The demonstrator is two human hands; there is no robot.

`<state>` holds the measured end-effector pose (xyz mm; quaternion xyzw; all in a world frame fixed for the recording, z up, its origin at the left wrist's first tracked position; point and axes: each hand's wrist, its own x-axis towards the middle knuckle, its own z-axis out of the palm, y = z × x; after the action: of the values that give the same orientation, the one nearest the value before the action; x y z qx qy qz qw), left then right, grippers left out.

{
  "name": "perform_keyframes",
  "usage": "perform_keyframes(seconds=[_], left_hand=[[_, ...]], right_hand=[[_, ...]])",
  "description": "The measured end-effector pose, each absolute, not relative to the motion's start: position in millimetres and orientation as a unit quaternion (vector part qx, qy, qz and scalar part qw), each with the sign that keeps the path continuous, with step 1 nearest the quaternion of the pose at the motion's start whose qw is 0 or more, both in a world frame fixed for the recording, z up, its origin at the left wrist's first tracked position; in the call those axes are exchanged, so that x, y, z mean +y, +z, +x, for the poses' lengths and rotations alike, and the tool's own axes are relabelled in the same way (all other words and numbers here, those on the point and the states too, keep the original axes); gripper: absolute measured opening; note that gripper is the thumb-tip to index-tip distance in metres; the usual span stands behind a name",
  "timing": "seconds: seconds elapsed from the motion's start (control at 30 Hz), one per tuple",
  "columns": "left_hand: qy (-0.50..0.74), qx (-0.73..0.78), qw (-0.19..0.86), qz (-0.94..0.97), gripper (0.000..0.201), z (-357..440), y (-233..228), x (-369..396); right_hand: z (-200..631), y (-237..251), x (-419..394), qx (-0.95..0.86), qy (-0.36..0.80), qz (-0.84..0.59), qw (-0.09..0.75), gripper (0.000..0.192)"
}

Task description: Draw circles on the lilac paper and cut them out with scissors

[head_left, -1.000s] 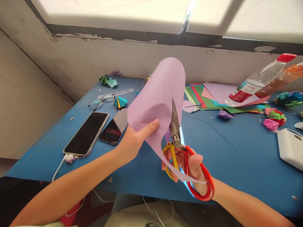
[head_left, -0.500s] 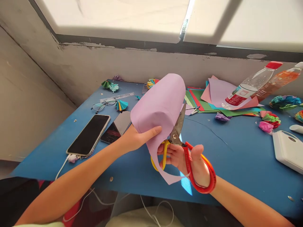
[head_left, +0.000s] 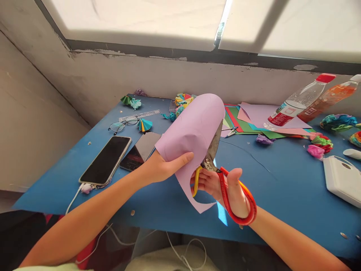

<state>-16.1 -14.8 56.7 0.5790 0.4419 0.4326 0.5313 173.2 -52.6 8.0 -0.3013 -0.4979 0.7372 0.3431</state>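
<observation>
Lilac paper held, scissors cutting it.

1. setting: a makeshift craft corner in a plain room, set under a window.
2. blue table pushed against a bare, scuffed plaster wall.
3. craft stock: stacked coloured paper sheets, folded paper fans and crumpled tissue flowers.
4. personal items: two phones, eyeglasses, a ruler and drink bottles, suggesting informal, home-like use.
</observation>
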Motion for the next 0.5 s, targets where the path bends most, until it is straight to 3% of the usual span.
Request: perform_keyframes(seconds=[0.2,0.5], left_hand=[[0.418,0.461,0.508,0.595,0.028,-18.7,54.7,-15.2],[0.405,0.454,0.515,0.603,0.030,-19.3,56.5,-15.9]], right_hand=[[171.0,10.7,-50.2,-0.493,0.737,-0.310,0.343,0.092],[166.6,10.6,-58.1,-0.502,0.718,-0.298,0.379,0.099]])
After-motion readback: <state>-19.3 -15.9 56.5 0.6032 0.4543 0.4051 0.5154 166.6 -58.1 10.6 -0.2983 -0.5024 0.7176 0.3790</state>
